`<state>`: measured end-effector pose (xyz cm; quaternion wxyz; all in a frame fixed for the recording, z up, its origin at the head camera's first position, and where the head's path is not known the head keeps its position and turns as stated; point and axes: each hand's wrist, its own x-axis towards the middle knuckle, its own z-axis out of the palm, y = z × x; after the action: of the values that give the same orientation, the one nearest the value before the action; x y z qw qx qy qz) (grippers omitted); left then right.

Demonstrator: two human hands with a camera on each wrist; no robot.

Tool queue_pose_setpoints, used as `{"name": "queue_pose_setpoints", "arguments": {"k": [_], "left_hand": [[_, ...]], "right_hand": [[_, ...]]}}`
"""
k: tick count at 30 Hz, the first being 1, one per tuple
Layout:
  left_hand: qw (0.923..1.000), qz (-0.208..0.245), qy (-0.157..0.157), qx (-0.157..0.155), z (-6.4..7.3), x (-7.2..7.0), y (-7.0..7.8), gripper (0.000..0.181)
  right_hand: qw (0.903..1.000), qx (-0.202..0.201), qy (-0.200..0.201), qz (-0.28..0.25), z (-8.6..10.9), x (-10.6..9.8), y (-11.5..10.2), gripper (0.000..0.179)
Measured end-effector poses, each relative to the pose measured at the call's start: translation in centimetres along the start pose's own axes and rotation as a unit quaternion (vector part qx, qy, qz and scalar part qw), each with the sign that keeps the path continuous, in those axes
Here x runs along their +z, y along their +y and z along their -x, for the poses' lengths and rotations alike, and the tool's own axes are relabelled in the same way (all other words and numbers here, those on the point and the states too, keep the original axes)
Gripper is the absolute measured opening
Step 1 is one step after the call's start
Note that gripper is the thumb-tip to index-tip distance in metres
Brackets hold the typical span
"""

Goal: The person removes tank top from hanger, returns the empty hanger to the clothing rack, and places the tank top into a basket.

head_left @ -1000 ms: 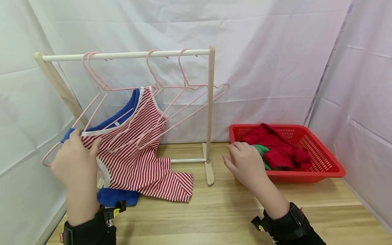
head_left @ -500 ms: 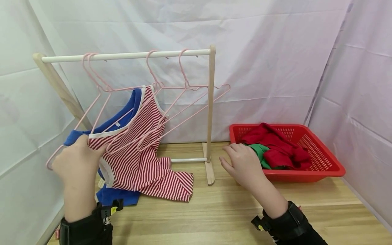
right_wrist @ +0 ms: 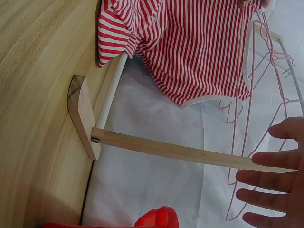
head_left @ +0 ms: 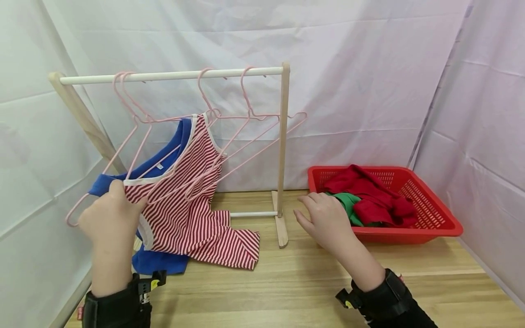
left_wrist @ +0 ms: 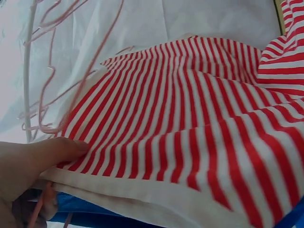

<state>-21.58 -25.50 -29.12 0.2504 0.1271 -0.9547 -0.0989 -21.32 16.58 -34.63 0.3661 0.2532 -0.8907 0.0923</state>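
My left hand [head_left: 112, 216] pinches the left shoulder of a red-and-white striped sleeveless top [head_left: 184, 200] with white trim. In the left wrist view its thumb [left_wrist: 71, 148] lies on the striped cloth, the other fingers partly hidden beneath. Behind the top, a blue garment [head_left: 180, 136] hangs on a pink hanger, whose left end [head_left: 78, 207] pokes out beside the hand. The striped top's lower part spreads over the table. My right hand [head_left: 328, 218] hovers in front of the red basket [head_left: 410, 234], holding nothing; its fingers [right_wrist: 270, 179] are spread in the right wrist view.
A wooden rack with a white rail [head_left: 172, 75] carries several pink hangers; two on the right [head_left: 246, 116] overlap the striped top. The rack's right post [head_left: 284, 136] stands between the hands. Dark red cloth [head_left: 369, 196] and green cloth [head_left: 348, 205] lie in the basket.
My left hand has shifted a little to the right, drawing the striped top's left shoulder and the blue garment's edge with it. The right hand has barely moved.
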Motion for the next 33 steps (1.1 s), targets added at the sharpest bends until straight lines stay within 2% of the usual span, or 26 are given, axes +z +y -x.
{"name": "queue_pose_setpoints", "arguments": {"k": [5, 11, 15, 20, 23, 28, 33], "left_hand": [[0.9975, 0.011, 0.069, 0.011, 0.0, 0.7, 0.6, 0.051], [0.9867, 0.035, 0.153, 0.041, 0.0, 1.2, 1.2, 0.049], [0.9801, 0.049, 0.184, 0.055, 0.2, 1.2, 1.2, 0.049], [0.9673, 0.054, 0.224, 0.107, 0.7, 1.4, 0.8, 0.051], [0.9649, 0.054, 0.226, 0.122, 1.1, 1.6, 0.6, 0.054], [0.9723, 0.061, 0.19, 0.122, 1.6, 1.9, 0.5, 0.051], [0.9752, 0.071, 0.161, 0.135, 2.1, 2.5, 0.5, 0.054]], "right_hand": [[0.9998, 0.018, -0.005, -0.001, 0.1, 0.1, 0.2, 0.025], [0.9993, 0.035, -0.008, -0.012, 0.3, 0.4, 0.5, 0.025], [0.9989, 0.039, -0.008, -0.024, 0.6, 0.8, 0.9, 0.024], [0.9983, 0.039, -0.002, -0.044, 1.0, 1.3, 1.5, 0.021], [0.9979, 0.038, -0.005, -0.052, 1.3, 1.5, 1.7, 0.021], [0.9976, 0.036, -0.015, -0.057, 1.6, 1.6, 2.0, 0.024], [0.9979, 0.031, -0.016, -0.055, 1.7, 1.6, 2.1, 0.023]]}}
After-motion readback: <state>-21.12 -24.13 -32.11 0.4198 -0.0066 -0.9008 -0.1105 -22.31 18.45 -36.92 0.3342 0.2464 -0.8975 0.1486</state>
